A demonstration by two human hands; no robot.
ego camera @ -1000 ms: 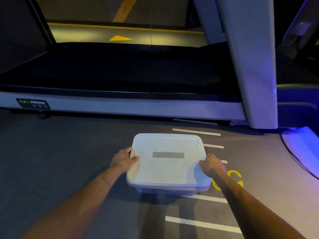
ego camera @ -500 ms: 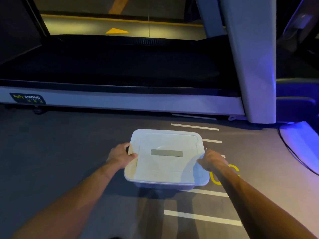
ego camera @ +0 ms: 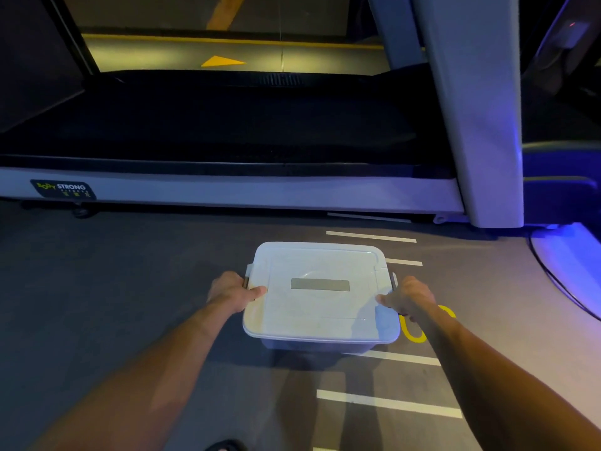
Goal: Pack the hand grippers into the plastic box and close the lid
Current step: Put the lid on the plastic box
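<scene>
dim gym floor (ego camera: 113, 288) by the treadmill (ego camera: 227, 190), our plastic box (ego camera: 325, 345) with lid (ego camera: 318, 310) on; left hand (ego camera: 232, 291) and right hand (ego camera: 411, 296) gripping its side edges, thumbs on top

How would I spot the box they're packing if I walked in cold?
Find the long treadmill across the dim floor. Just in front of it, on white painted stripes, sits a pale plastic box, its lid on, with a left hand and right hand gripping its side latches. It is the only container there, marked by a grey rectangular strip on top.
</scene>
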